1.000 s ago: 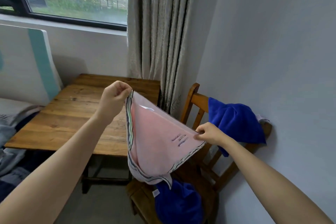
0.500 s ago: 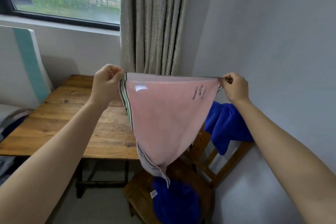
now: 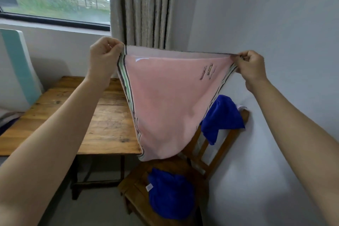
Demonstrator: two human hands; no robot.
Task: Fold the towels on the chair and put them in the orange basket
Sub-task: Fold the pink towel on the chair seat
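Barely begun, I judge: the left hand (image 3: 104, 57) and right hand (image 3: 252, 68) each pinch a top corner of the pink towel (image 3: 168, 104), stretched unfolded above the chair (image 3: 216, 154), where two blue towels (image 3: 170, 196) wait; no basket shows.

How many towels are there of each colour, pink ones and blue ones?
Pink towel: 1
Blue towels: 2
Total: 3
A pale scrap behind the upper blue one is too hidden to count.
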